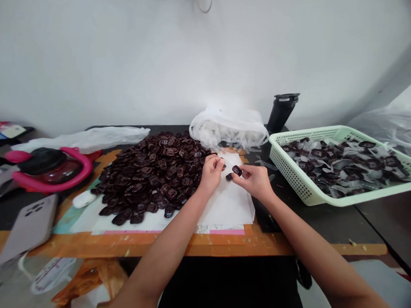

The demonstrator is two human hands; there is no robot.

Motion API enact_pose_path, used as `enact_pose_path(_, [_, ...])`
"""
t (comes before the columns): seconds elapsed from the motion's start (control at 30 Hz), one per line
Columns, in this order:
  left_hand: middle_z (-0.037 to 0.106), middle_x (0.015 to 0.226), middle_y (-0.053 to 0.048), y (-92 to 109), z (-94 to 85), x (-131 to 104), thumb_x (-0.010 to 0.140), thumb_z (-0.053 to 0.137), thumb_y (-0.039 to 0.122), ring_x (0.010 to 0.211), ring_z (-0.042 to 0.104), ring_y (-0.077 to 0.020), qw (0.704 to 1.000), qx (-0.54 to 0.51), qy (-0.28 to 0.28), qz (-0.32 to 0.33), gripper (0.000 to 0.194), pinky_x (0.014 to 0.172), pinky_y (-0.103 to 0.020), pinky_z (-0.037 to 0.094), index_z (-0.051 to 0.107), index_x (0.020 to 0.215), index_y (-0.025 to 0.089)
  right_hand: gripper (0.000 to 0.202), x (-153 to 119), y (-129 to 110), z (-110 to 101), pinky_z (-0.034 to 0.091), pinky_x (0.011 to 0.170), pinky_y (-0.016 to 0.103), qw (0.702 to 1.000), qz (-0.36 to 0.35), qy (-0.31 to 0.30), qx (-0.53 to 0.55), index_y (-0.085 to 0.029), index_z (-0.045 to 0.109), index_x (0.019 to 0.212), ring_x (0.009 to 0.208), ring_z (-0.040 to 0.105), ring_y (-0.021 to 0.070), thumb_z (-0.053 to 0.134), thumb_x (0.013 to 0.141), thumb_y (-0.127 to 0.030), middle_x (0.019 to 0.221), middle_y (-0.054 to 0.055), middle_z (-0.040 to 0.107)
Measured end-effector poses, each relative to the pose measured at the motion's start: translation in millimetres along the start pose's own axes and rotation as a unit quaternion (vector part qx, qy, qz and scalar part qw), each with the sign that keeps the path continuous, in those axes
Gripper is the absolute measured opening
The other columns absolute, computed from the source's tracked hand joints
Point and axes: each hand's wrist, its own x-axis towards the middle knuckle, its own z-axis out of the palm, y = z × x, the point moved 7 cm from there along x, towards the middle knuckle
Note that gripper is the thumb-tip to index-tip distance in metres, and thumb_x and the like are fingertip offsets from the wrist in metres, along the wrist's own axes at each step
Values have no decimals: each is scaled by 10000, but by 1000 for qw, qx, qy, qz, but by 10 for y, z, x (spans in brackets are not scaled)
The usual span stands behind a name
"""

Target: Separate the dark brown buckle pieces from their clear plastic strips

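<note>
Between the fingertips of my right hand [257, 180] is a small dark brown plastic piece [237, 170], glossy, with a recessed middle. Another dark bit [229, 177] shows just below it, by the same fingers. My left hand [212, 170] is closed in a pinch a short way to the left; a dark edge shows at its fingertips, too small to name. Both hands are above white paper sheets [228, 206]. To the left lies a large heap of similar dark brown pieces [156, 170], its right edge close behind my left hand.
A pale green basket [302, 189] of dark pieces with clear plastic strips stands right. Behind are a white bag [227, 127] of translucent strips and a black tumbler [282, 112]. Leftward lie a white mouse-like object [83, 199], a phone [31, 223] and a pink-rimmed object [52, 187].
</note>
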Motion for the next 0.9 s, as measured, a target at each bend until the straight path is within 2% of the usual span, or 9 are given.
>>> enact_pose_path(0.13, [525, 979, -65, 149, 60, -29, 825, 590, 343, 840, 514, -155, 994, 69, -64, 62, 220, 703, -236, 431, 611, 709, 156, 312, 76, 124, -99, 237, 459, 252, 966, 64, -17, 250, -175, 647, 671, 468, 318, 94, 638, 737, -480, 535, -15, 434])
enact_pose_path(0.23, [566, 909, -58, 228, 126, -90, 840, 570, 273, 849, 522, -178, 970, 177, -104, 128, 131, 769, -275, 419, 621, 765, 179, 591, 145, 215, -322, 291, 428, 256, 897, 105, 45, 427, -226, 681, 934, 439, 334, 100, 365, 810, -710, 681, 23, 542])
enact_pose_path(0.3, [585, 899, -61, 211, 211, -159, 809, 599, 218, 880, 523, -208, 942, 258, -143, 159, 39, 833, -320, 407, 632, 810, 197, 715, 180, 270, -397, 325, 417, 263, 884, 113, 61, 450, -237, 676, 1009, 429, 364, 104, 237, 808, -765, 740, 44, 573])
enact_pose_path(0.4, [593, 830, -63, 108, 320, -256, 742, 650, 150, 875, 522, -241, 902, 345, -196, 170, 81, 866, -358, 394, 641, 792, 213, 551, 209, 433, -379, 325, 414, 260, 918, 126, 73, 370, -214, 695, 949, 424, 380, 101, 413, 818, -669, 721, 40, 584])
enact_pose_path(0.53, [586, 743, -51, 25, 325, -261, 719, 636, 103, 763, 534, -224, 898, 367, -193, 148, 111, 796, -348, 414, 627, 702, 212, 184, 228, 654, -292, 428, 597, 292, 994, 83, 66, 39, -179, 714, 835, 590, 530, 158, 584, 784, -299, 779, 58, 656])
enact_pose_path(0.63, [618, 742, -37, -10, 257, -181, 711, 653, 120, 694, 547, -194, 928, 322, -149, 111, 93, 771, -341, 427, 630, 692, 209, 236, 227, 767, -131, 448, 705, 316, 990, 46, -6, -130, -172, 719, 897, 709, 589, 196, 509, 789, -157, 885, 83, 677])
enact_pose_path(0.73, [641, 727, -30, -94, 176, -95, 713, 672, 155, 666, 574, -175, 967, 232, -101, 37, 54, 750, -332, 450, 634, 698, 191, 288, 215, 783, 23, 443, 808, 338, 979, 11, -59, -192, -156, 682, 1056, 872, 604, 238, 509, 826, -172, 1013, 110, 678])
enact_pose_path(0.83, [646, 737, -36, -193, 153, -73, 716, 701, 188, 711, 618, -168, 992, 72, -82, -62, 85, 753, -321, 474, 623, 728, 157, 342, 210, 742, 158, 422, 855, 345, 969, -6, -96, -228, -147, 632, 1159, 982, 580, 265, 524, 835, -178, 1115, 130, 655])
enact_pose_path(0.9, [657, 793, -51, -237, 185, -97, 727, 712, 202, 784, 649, -174, 986, -57, -89, -132, 127, 795, -328, 486, 606, 760, 140, 384, 208, 729, 210, 423, 817, 310, 966, 3, -111, -233, -155, 608, 1195, 939, 595, 246, 496, 829, -125, 1056, 122, 671])
